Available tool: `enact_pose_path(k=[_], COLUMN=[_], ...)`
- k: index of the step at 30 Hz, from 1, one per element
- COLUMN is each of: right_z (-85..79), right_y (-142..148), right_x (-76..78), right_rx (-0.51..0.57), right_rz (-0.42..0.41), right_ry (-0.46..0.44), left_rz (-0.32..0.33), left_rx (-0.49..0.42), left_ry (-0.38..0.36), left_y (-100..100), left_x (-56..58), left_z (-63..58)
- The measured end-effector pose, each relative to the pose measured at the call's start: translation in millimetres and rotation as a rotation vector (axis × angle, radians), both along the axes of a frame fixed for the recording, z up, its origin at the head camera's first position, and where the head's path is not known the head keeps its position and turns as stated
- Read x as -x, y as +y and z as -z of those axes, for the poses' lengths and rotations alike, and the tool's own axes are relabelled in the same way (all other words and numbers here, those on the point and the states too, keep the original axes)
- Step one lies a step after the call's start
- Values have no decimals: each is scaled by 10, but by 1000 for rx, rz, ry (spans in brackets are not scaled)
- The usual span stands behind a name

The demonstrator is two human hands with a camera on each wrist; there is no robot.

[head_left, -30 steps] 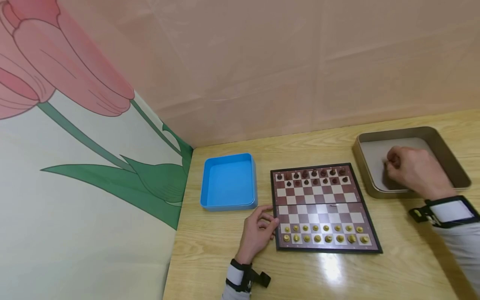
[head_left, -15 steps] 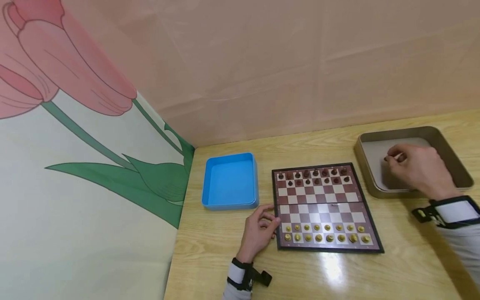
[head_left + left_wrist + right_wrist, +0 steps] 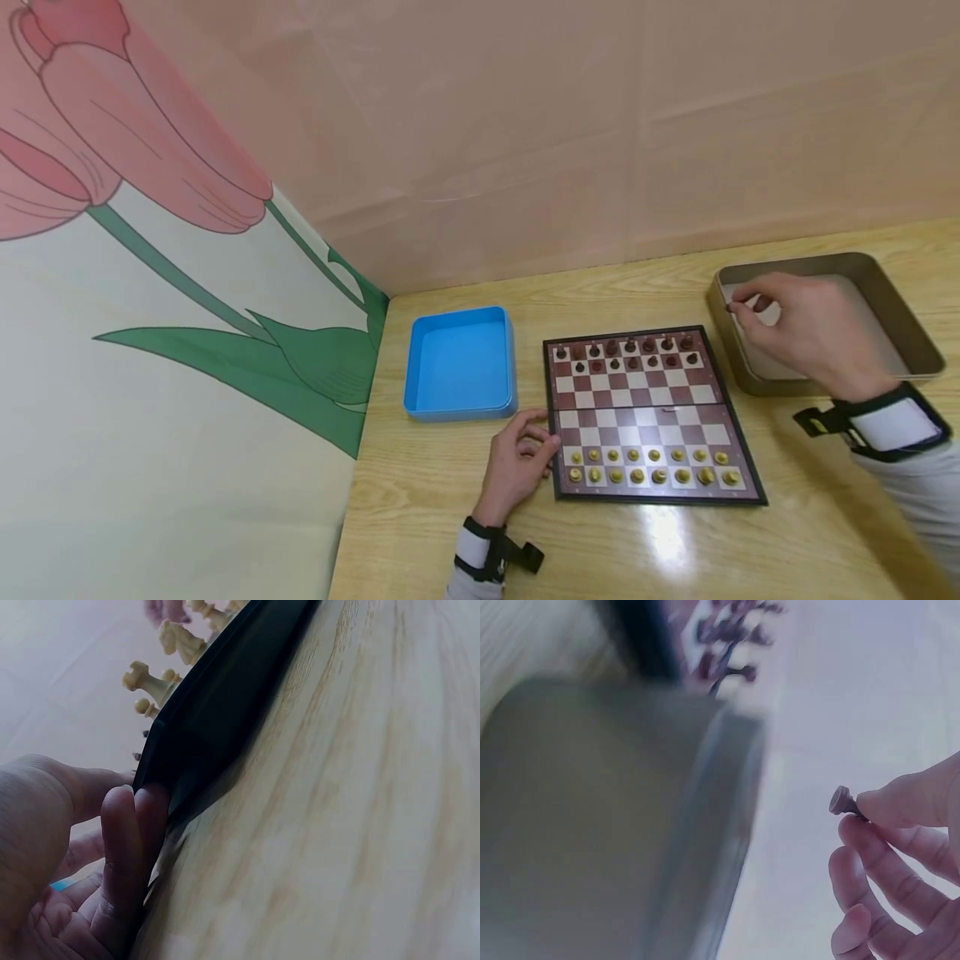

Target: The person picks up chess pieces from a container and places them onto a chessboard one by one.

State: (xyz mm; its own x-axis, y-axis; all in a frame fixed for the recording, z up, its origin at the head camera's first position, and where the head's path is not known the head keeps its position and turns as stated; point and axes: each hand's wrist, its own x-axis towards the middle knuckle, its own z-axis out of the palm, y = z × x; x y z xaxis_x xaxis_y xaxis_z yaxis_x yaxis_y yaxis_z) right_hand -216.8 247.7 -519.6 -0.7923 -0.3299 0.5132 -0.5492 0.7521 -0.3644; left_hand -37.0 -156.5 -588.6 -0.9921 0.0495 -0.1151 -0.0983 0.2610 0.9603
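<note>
A folding chessboard [image 3: 637, 429] lies on the table, gold pieces [image 3: 654, 467] lined up along its near side and dark red pieces [image 3: 633, 354] along its far side. My left hand [image 3: 515, 462] holds the board's left edge with thumb and fingertips; in the left wrist view its fingers [image 3: 124, 840] press the black side [image 3: 210, 712]. Over the left part of a metal tin [image 3: 918, 354], my right hand [image 3: 813, 325] pinches a small dark chess piece [image 3: 843, 801] between thumb and fingertips. The piece's round base points outward; its top is hidden by the fingers.
An open blue box [image 3: 459, 367] stands to the left of the board. A wall cloth [image 3: 525, 150] hangs behind the wooden table [image 3: 420, 500], and a flower-print cloth [image 3: 187, 450] is on the left. The tin's rim rises beside my right hand.
My right hand has come up and left from the middle of the tin towards its left rim, the dark chess piece now showing at its fingertips. My left hand stays at the board's edge.
</note>
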Motion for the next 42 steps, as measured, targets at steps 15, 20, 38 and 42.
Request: enact_pose_path(k=[15,20,38,42], right_z=[-173,-168,-164,-130], right_y=[-862,-1022,-1471,-1571], right_x=[-47,-72,40,56], right_rx=[-32,-40,-64,-65], right_rz=[-194,-216,-347,-403], right_ry=[-82,-136,-224,-245], left_rz=[-5,-9,6,3], left_rx=[-2,1,21,24], left_ry=[3,-9,-19,-17], left_y=[11,26,20,14], left_x=[-7,-1,24,18], left_z=[9,11,-24,-40])
